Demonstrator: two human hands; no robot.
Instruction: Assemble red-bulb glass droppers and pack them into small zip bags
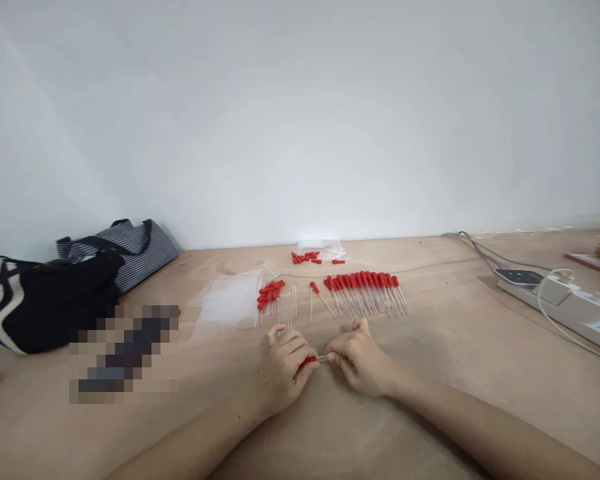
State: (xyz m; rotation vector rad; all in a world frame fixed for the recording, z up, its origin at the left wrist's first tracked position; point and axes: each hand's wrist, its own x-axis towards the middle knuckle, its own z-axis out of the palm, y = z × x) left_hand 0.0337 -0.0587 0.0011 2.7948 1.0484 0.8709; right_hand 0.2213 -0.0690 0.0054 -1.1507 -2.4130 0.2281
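Observation:
My left hand point(284, 373) is closed around a red rubber bulb point(307, 361), part of which shows between thumb and fingers. A clear glass dropper tube point(322, 358) bridges the small gap between my hands, and my right hand point(357, 360) pinches it; its far end is hidden. Whether the tube sits inside the bulb I cannot tell. Just beyond my left fingers lie several bare glass tubes point(287, 307) beside a pile of loose red bulbs point(270, 293). Past my right hand, many red-capped droppers point(367, 290) lie in a row.
Plastic zip bags point(227, 300) lie flat on the wooden table point(290, 447). More red bulbs point(305, 257) and a clear bag point(325, 248) are near the wall. At left stand a striped bag point(147, 253) and a black bag point(75, 300); at right, a power strip point(555, 307) with cables.

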